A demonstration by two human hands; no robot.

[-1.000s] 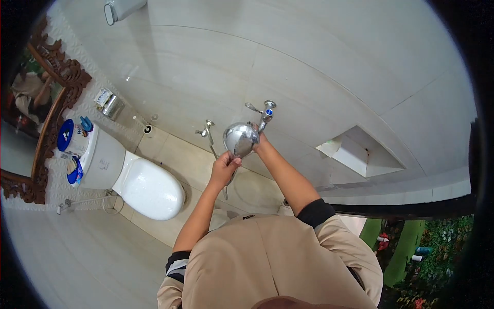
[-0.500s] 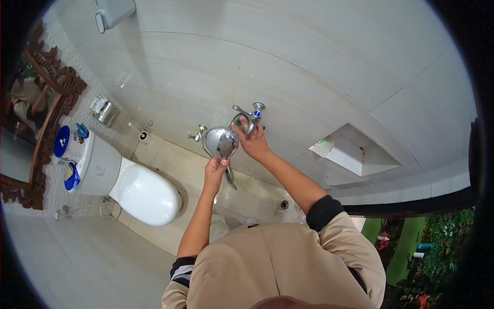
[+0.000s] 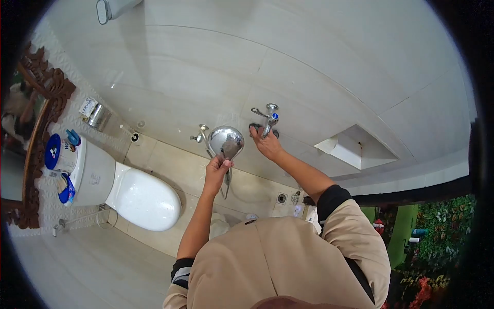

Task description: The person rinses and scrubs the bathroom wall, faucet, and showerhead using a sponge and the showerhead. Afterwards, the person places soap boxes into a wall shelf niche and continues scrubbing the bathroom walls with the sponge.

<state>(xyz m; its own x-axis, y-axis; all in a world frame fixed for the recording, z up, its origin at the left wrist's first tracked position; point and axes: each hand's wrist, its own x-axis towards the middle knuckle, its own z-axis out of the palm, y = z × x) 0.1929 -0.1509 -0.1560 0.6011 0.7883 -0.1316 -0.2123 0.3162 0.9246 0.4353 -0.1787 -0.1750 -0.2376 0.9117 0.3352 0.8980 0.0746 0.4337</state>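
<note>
My left hand (image 3: 216,175) is closed around the lower end of a round, shiny chrome shower head (image 3: 226,142), whose mirror-like domed side faces me. Just right of it, my right hand (image 3: 266,145) is at the wall under a chrome tap (image 3: 270,121) with a blue mark. A dark greenish scrub pad (image 3: 254,126) shows at its fingertips, mostly hidden by the fingers and the tap. Close behind the shower head, a small angle valve (image 3: 200,134) sticks out of the wall, and a metal hose (image 3: 226,188) hangs below.
On the left stands a white toilet (image 3: 146,198) with its lid down; a wipes tub (image 3: 60,154) rests on its tank. A recessed wall niche (image 3: 355,147) lies to the right. A floor drain (image 3: 281,199) is near my feet. A carved mirror frame (image 3: 51,77) edges the left wall.
My right hand and the dark pad have moved right, away from the shower head and lower under the tap. My left hand still holds the shower head, shifted slightly right. The view has tilted a little.
</note>
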